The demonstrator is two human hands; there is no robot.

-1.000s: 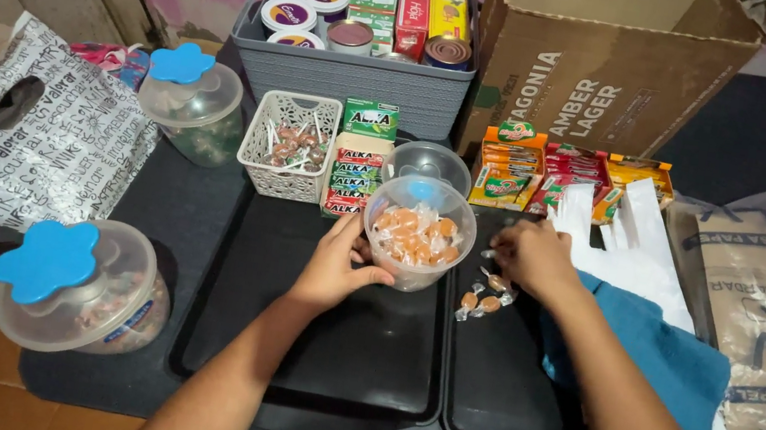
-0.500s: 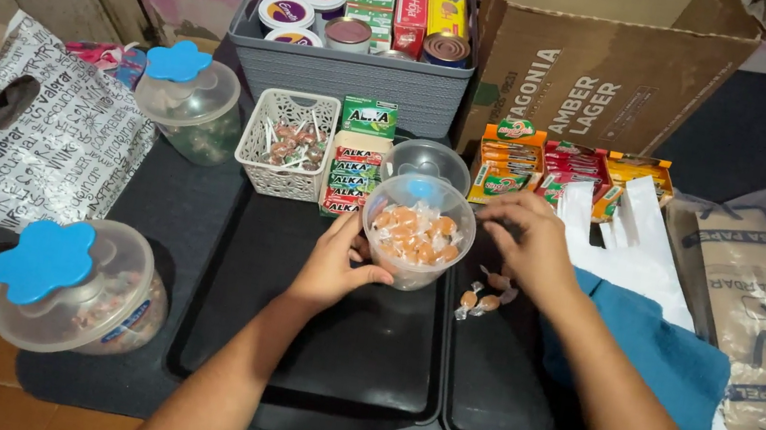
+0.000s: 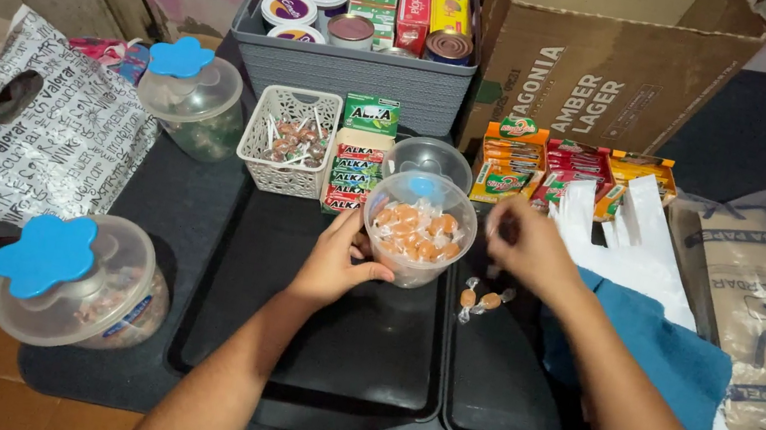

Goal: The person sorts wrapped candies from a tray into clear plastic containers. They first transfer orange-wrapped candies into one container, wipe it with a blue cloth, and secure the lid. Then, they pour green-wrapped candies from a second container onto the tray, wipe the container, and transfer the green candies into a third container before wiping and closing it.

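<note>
My left hand [image 3: 333,263] grips the side of a clear round plastic jar [image 3: 418,230] part-filled with orange wrapped candies. The jar stands at the seam between two black trays. My right hand [image 3: 528,248] hovers just right of the jar's rim, its fingertips pinched on what looks like a small wrapped candy. A few more wrapped candies [image 3: 482,299] lie on the right tray [image 3: 499,384], below that hand. The left tray [image 3: 321,358] is under the jar and my left wrist.
Behind the jar are its clear lid [image 3: 430,158], a stack of gum packs [image 3: 355,165], a white basket of lollipops [image 3: 288,140], a grey crate of tins [image 3: 354,69] and a cardboard box [image 3: 607,67]. Two blue-lidded jars [image 3: 79,286] sit left; white bags and a blue cloth [image 3: 656,352] right.
My right hand rose from the loose candies on the right tray to the jar's rim. The left hand kept its hold on the jar.
</note>
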